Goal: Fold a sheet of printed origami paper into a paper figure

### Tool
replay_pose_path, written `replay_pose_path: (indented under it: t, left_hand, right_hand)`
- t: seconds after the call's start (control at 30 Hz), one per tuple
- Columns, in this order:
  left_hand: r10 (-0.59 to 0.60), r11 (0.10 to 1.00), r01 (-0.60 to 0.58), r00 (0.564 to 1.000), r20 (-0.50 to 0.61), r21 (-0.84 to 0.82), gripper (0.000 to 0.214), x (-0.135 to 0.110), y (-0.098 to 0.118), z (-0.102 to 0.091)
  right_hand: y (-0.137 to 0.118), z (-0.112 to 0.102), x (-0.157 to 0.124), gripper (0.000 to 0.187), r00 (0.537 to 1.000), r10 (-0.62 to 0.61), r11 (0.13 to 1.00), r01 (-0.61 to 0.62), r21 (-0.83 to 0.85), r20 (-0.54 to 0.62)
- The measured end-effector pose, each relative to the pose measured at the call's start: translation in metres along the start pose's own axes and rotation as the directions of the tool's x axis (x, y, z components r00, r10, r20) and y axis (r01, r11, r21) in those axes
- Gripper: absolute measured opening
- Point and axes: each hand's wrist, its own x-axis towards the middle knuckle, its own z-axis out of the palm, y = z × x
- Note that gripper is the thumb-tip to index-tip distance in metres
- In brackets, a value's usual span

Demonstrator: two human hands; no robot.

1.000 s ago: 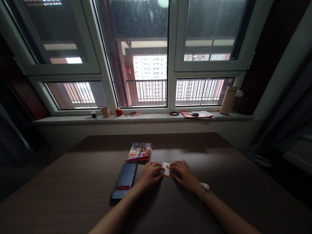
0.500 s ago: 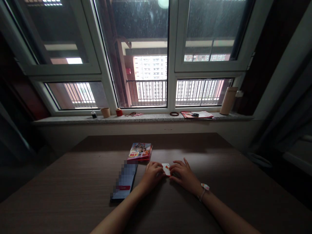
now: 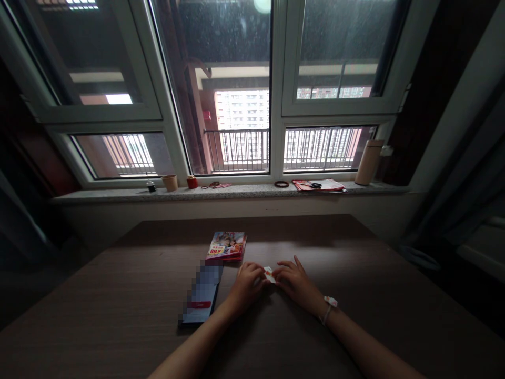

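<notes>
Between my hands, on the brown table (image 3: 118, 295), is a small piece of white paper (image 3: 270, 273) with red and orange print. My left hand (image 3: 248, 284) grips its left side with curled fingers. My right hand (image 3: 296, 284), a bracelet (image 3: 330, 301) at its wrist, has thumb and fingertips closed on the right side, while one finger sticks up. The fingers cover part of the paper, so its full shape is hidden. Left of my left hand lies a phone (image 3: 202, 297) with its screen lit.
A stack of printed flyers (image 3: 228, 246) lies beyond the phone. Along the windowsill (image 3: 244, 192) stand a paper cup (image 3: 170, 182), a small red jar (image 3: 192, 182), a dark ring (image 3: 281, 184), papers (image 3: 329, 185) with scissors (image 3: 314, 185) on top, and a tall bottle (image 3: 369, 162).
The visible part of the paper has become smaller and its outline has changed between my fingers. My right hand has shifted slightly left, closer to my left hand.
</notes>
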Motion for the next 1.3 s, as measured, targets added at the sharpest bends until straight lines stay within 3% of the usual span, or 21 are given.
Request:
replay_pose_path:
  t: [0.23, 0.43, 0.73, 0.97, 1.3]
  left_hand:
    - [0.004, 1.000, -0.004, 1.000, 0.024, 0.001, 0.034, -0.0015, -0.0014, -0.0076]
    - [-0.025, 0.998, 0.023, 0.998, 0.049, 0.050, 0.024, -0.0025, -0.0006, -0.0067]
    - [-0.069, 0.997, 0.069, 0.997, 0.019, 0.041, 0.027, 0.0003, -0.0001, -0.0031]
    - [-0.104, 0.994, 0.104, 0.995, 0.005, 0.010, 0.023, 0.0018, -0.0011, -0.0011]
    - [-0.149, 0.988, 0.150, 0.989, -0.014, 0.023, 0.017, 0.0037, 0.0060, -0.0019]
  right_hand:
    - [0.0013, -0.0021, 0.0003, 0.014, 0.998, 0.057, 0.997, -0.059, 0.057, 0.037]
    - [0.0020, -0.0033, 0.0001, 0.017, 0.995, 0.083, 0.990, -0.090, 0.112, 0.062]
    - [0.0029, -0.0003, 0.0004, 0.016, 0.995, 0.088, 0.990, -0.091, 0.104, 0.035]
    - [0.0040, 0.0003, 0.0011, 0.014, 0.996, 0.030, 0.997, -0.023, 0.074, -0.086]
    - [0.0045, 0.0046, 0.0008, 0.020, 0.975, 0.177, 0.984, -0.171, 0.052, -0.137]
